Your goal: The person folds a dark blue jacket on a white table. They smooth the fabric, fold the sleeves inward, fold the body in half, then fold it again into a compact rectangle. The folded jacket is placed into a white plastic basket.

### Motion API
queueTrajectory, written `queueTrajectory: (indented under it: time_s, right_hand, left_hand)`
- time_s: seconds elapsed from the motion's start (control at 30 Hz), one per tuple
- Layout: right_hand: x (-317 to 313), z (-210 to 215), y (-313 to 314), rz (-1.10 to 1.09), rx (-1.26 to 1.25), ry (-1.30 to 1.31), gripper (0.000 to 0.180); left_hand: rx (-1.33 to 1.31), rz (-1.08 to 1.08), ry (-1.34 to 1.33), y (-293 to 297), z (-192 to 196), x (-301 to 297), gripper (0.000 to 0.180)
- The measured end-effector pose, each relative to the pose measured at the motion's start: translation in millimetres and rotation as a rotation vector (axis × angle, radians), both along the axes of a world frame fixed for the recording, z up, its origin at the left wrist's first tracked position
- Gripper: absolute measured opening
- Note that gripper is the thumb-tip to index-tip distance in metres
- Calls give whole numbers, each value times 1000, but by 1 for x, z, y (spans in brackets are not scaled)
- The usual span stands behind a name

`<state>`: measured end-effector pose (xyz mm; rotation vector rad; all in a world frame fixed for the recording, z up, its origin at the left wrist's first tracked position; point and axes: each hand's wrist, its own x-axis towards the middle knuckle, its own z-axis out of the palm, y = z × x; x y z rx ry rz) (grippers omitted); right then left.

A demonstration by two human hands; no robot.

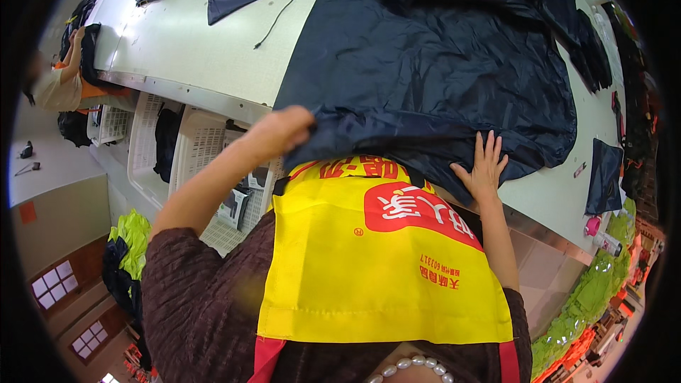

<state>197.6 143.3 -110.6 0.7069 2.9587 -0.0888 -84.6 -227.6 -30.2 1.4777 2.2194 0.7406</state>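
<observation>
White baskets (195, 143), left below table (191, 42): dark cloth seen in one. Navy garment (440, 64) spread on table centre, near edge overhanging. Left hand (282, 131) clenched on garment hem, arm bent. Right hand (484, 164) laid flat, fingers spread, on near right edge.

The dark navy garment (440, 64) is thin synthetic cloth, creased, with a faint sheen. The table (191, 42) has a smooth, pale, slightly glossy top and a metal edge. The yellow apron (376, 269) is smooth woven cloth; the white baskets (195, 142) are perforated plastic.
</observation>
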Motion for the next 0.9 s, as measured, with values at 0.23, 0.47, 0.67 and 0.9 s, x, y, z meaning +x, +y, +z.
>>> queueTrajectory:
  time_s: [0.23,0.47,0.67,0.9]
  right_hand:
    - [5,-12,6,85,46,116,105]
    - [9,-9,9,64,32,131,104]
    - [16,-7,32,-354,85,38,90]
    - [4,23,36,-467,3,-43,85]
  left_hand:
    - [452,1005,-434,-8,-44,-110,13]
    - [235,737,-415,54,0,-67,19]
    - [389,560,-395,12,-19,-62,19]
    - [139,754,-213,-8,-59,-33,26]
